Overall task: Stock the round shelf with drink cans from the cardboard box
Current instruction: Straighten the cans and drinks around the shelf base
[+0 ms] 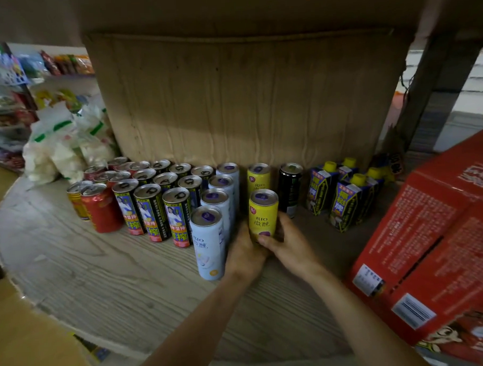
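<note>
A yellow RIO can (263,213) stands upright on the round wooden shelf (72,262), in front of a second yellow can (258,177). My left hand (245,256) and my right hand (290,243) both hold the front can at its base, fingers curled round it. To its left runs a row of pale blue RIO cans (208,239). Further left stand several black cans with a printed figure (178,216) and red cans (101,207). A black can (290,187) stands to the right of the yellow ones.
A tall cardboard-wrapped column (247,99) rises behind the cans. Dark cartons with yellow caps (346,203) stand at the right. A red cardboard box (437,251) lies on the shelf's right edge. White bags (61,141) sit at the back left.
</note>
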`<state>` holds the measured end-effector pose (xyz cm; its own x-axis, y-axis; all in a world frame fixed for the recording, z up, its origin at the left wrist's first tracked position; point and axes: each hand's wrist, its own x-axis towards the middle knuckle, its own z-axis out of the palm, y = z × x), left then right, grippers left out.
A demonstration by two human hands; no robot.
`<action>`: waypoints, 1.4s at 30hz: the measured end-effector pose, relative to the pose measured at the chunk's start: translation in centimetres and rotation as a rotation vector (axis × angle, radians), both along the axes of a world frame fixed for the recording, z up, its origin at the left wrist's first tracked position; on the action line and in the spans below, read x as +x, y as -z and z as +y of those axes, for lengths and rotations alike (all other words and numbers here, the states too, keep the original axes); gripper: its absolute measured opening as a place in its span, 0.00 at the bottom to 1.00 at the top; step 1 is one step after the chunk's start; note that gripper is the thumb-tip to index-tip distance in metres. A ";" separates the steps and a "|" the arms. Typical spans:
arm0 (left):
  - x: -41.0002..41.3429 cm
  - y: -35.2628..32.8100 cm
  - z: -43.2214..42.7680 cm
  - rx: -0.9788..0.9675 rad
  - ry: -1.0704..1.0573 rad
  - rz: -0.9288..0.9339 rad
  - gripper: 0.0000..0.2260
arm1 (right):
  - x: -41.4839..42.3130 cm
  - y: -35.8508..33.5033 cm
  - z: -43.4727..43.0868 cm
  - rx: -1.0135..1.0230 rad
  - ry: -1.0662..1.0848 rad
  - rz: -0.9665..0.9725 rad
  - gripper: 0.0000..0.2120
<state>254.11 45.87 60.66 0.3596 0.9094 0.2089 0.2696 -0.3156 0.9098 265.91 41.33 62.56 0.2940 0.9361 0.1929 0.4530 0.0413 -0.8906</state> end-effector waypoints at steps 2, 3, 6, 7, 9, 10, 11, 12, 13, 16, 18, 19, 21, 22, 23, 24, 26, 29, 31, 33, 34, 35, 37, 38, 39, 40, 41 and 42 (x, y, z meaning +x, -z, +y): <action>0.4 0.2 0.6 0.024 -0.013 -0.026 0.29 | 0.2 -0.1 0.6 -0.010 0.005 -0.002 0.29; 0.6 0.4 0.9 0.042 -0.025 -0.037 0.29 | 0.2 -0.2 0.8 -0.014 0.007 0.001 0.28; 1.1 0.5 1.6 0.072 -0.025 -0.083 0.25 | 0.3 -0.3 1.5 -0.007 0.006 -0.007 0.27; 1.3 0.6 1.8 0.072 -0.027 -0.087 0.24 | 0.3 -0.4 1.6 -0.008 0.008 -0.012 0.27; 1.7 0.5 2.2 0.063 -0.031 -0.083 0.23 | 0.4 -0.5 1.8 -0.013 0.015 -0.023 0.26; 1.8 0.6 2.4 0.060 -0.033 -0.082 0.23 | 0.4 -0.4 2.0 -0.009 0.019 -0.027 0.26; 2.0 0.6 2.6 0.059 -0.033 -0.080 0.24 | 0.4 -0.4 2.1 0.000 0.026 -0.029 0.25; 2.1 0.6 2.8 0.057 -0.035 -0.077 0.25 | 0.5 -0.3 2.2 0.007 0.031 -0.028 0.25; 2.2 0.5 2.9 0.049 -0.033 -0.076 0.26 | 0.5 -0.4 2.2 0.008 0.034 -0.032 0.25; 2.6 0.6 3.3 0.043 -0.034 -0.108 0.26 | 0.8 -0.4 2.6 0.007 0.032 -0.056 0.25; 2.7 0.6 3.5 0.041 -0.039 -0.119 0.26 | 1.1 -0.3 3.0 0.013 0.031 -0.061 0.24; 2.8 0.6 3.6 0.040 -0.041 -0.121 0.26 | 1.2 -0.3 3.2 0.016 0.032 -0.059 0.24; 3.0 0.6 3.8 0.036 -0.048 -0.116 0.26 | 1.4 -0.2 3.4 0.013 0.037 -0.060 0.24; 3.1 0.6 3.9 0.039 -0.051 -0.117 0.25 | 1.5 -0.1 3.6 0.014 0.039 -0.060 0.23; 3.2 0.6 4.0 0.045 -0.052 -0.119 0.25 | 1.6 -0.1 3.7 0.021 0.039 -0.060 0.23; 3.2 0.6 4.1 0.045 -0.052 -0.118 0.25 | 1.7 0.0 3.8 0.024 0.040 -0.056 0.23; 3.3 0.7 4.3 0.035 -0.051 -0.120 0.26 | 1.7 0.1 4.0 0.022 0.041 -0.046 0.23; 3.4 0.8 4.5 0.022 -0.062 -0.112 0.26 | 1.7 0.1 4.1 0.016 0.048 -0.030 0.23; 3.4 0.9 4.5 0.020 -0.061 -0.098 0.25 | 1.7 0.2 4.1 0.021 0.055 -0.030 0.23; 3.5 0.9 4.7 0.025 -0.062 -0.095 0.24 | 1.7 0.2 4.2 0.023 0.059 -0.029 0.23; 3.5 0.9 4.7 0.026 -0.064 -0.097 0.23 | 1.7 0.2 4.3 0.021 0.060 -0.029 0.23; 3.5 0.9 4.7 0.028 -0.070 -0.101 0.23 | 1.6 0.2 4.3 0.017 0.064 -0.033 0.23; 3.5 0.9 4.4 0.035 -0.083 -0.095 0.23 | 1.5 0.2 4.3 0.017 0.072 -0.045 0.23; 3.4 0.8 4.2 0.039 -0.087 -0.094 0.23 | 1.5 0.2 4.3 0.019 0.079 -0.055 0.23; 3.3 0.9 4.0 0.044 -0.088 -0.092 0.23 | 1.4 0.2 4.2 0.018 0.087 -0.064 0.23; 3.2 1.0 3.9 0.046 -0.087 -0.088 0.24 | 1.4 0.3 4.2 0.018 0.090 -0.069 0.24; 3.1 1.2 3.7 0.042 -0.080 -0.078 0.25 | 1.4 0.3 4.1 0.010 0.092 -0.072 0.24; 3.0 1.5 3.6 0.037 -0.072 -0.060 0.26 | 1.3 0.3 4.0 0.004 0.092 -0.072 0.25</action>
<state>257.09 49.52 59.16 0.2796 0.9236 0.2623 0.2386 -0.3314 0.9128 267.24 45.37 62.25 0.3640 0.9050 0.2202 0.5176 0.0000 -0.8556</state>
